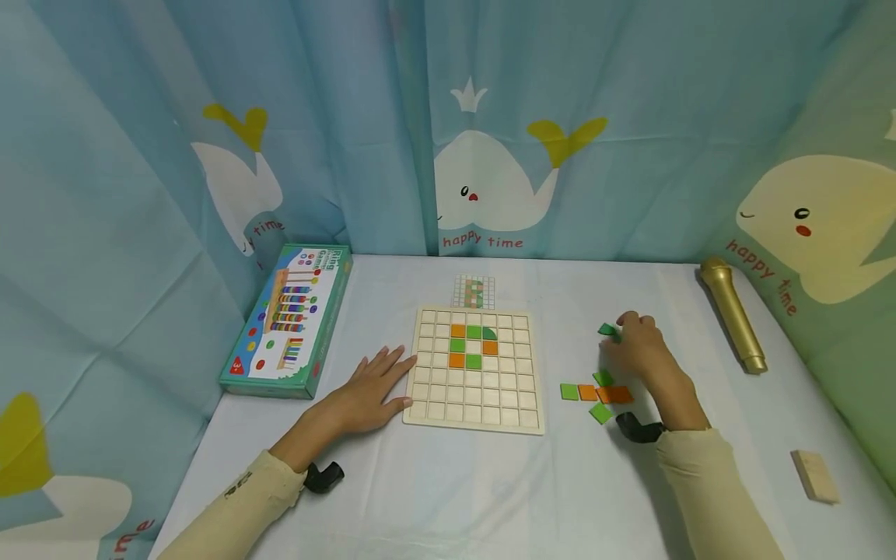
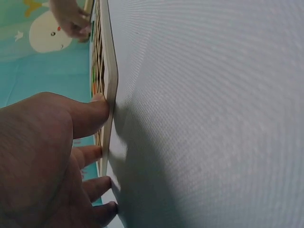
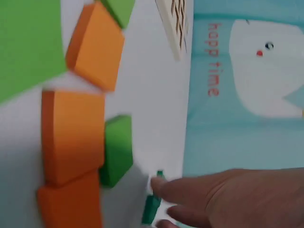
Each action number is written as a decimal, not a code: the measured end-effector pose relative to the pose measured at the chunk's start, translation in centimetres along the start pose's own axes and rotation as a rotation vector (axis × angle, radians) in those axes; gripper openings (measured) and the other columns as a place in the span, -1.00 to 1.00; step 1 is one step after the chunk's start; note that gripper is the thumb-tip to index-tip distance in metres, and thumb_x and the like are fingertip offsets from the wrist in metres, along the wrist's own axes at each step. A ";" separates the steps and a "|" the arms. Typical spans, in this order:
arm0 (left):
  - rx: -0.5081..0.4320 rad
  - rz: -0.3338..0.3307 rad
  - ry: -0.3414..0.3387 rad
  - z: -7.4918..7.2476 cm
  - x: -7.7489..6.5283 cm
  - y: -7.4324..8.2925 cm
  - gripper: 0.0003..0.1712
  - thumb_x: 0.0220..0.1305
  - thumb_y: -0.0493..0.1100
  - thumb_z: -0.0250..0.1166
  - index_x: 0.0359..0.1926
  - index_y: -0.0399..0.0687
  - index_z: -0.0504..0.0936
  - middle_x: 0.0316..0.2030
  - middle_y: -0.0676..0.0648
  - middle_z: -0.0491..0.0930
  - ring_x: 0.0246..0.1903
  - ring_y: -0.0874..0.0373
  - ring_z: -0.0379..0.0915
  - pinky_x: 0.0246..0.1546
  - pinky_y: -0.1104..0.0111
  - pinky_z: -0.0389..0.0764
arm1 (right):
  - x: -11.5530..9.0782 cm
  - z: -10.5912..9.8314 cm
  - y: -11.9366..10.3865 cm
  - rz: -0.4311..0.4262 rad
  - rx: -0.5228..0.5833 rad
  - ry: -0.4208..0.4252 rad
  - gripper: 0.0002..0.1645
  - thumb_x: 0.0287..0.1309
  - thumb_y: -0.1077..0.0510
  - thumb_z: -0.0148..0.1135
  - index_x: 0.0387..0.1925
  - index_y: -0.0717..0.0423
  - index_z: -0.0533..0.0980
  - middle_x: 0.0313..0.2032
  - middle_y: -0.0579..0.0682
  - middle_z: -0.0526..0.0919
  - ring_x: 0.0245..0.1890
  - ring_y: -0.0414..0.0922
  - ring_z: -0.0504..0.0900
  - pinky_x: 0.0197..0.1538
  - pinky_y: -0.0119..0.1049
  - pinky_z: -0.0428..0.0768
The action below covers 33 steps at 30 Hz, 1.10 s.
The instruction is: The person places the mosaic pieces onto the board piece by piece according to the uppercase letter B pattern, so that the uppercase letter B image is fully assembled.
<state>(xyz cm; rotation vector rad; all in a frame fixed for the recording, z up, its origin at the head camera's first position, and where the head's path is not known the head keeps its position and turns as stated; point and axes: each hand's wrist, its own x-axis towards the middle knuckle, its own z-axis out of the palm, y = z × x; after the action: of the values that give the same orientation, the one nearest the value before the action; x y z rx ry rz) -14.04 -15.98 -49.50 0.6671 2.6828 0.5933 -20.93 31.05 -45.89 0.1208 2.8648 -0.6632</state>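
Note:
My left hand [image 1: 372, 393] lies with fingers spread at the left edge of a pale wooden grid board [image 1: 472, 397], thumb and fingertips touching its rim. Orange and green square tiles and one dark green quarter-round tile [image 1: 489, 334] sit in the board's upper cells. Off to the right, my right hand [image 1: 640, 346] reaches down with curled fingers. Its thumb and fingertips pinch at a dark green tile [image 3: 151, 209], partly covered by the hand. Another dark green tile [image 1: 607, 329] lies beside the fingertips. Nearer the wrist are loose green tiles [image 1: 600, 413] and orange tiles [image 1: 587, 393].
A printed grid card [image 1: 474, 291] lies behind the board. The boxed ring game [image 1: 290, 319] is at the left, a gold microphone [image 1: 733, 315] at the right. A wooden block [image 1: 815, 476] rests near the right edge. A whale-print curtain [image 1: 392, 155] encloses the table.

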 end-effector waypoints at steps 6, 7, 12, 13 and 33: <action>0.000 0.003 0.001 0.1 0.0 0.0 -0.17 0.60 0.16 0.13 0.71 0.10 0.06 0.69 -0.16 -0.07 0.68 -0.22 -0.30 0.60 -0.25 -0.15 | -0.1 -0.4 1.4 0.023 -0.008 -0.090 -0.46 0.54 0.16 0.11 0.19 0.62 0.29 0.10 0.62 0.44 0.08 0.44 0.50 0.12 0.33 0.55; 0.002 0.003 0.002 0.1 0.0 0.0 -0.17 0.60 0.16 0.13 0.71 0.10 0.06 0.69 -0.16 -0.07 0.68 -0.22 -0.30 0.60 -0.26 -0.15 | -0.3 -0.4 1.3 0.031 -0.011 -0.107 -0.44 0.55 0.11 0.11 0.18 0.60 0.30 0.10 0.60 0.47 0.06 0.42 0.52 0.10 0.32 0.57; 0.009 -0.002 0.004 0.1 0.0 0.0 -0.17 0.60 0.17 0.13 0.71 0.11 0.06 0.70 -0.15 -0.07 0.68 -0.22 -0.29 0.60 -0.25 -0.14 | -0.9 -0.2 0.3 0.016 -0.017 -0.191 -0.27 0.54 -0.14 0.15 0.15 0.55 0.33 -0.01 0.47 0.56 -0.09 0.24 0.56 -0.02 0.16 0.63; 0.010 -0.003 0.003 0.1 0.0 0.0 -0.16 0.60 0.18 0.13 0.71 0.11 0.05 0.70 -0.15 -0.08 0.68 -0.22 -0.29 0.60 -0.25 -0.14 | -0.9 -0.1 0.1 -0.008 -0.014 -0.196 -0.26 0.53 -0.14 0.16 0.15 0.55 0.33 0.00 0.47 0.55 -0.10 0.23 0.56 -0.02 0.14 0.63; 0.017 0.008 0.010 0.3 0.1 -0.2 -0.16 0.60 0.19 0.12 0.71 0.12 0.04 0.70 -0.15 -0.09 0.68 -0.22 -0.29 0.60 -0.26 -0.13 | -1.1 0.5 0.3 -0.191 0.036 -0.177 -0.64 0.45 0.24 0.29 0.11 0.41 0.47 0.01 0.38 0.54 -0.01 0.22 0.60 0.03 0.11 0.69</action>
<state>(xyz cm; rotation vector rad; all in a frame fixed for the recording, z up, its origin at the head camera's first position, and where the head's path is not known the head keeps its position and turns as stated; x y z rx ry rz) -14.12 -16.02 -49.85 0.6814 2.6982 0.5779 -19.72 31.11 -46.20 -0.1995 2.7156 -0.7219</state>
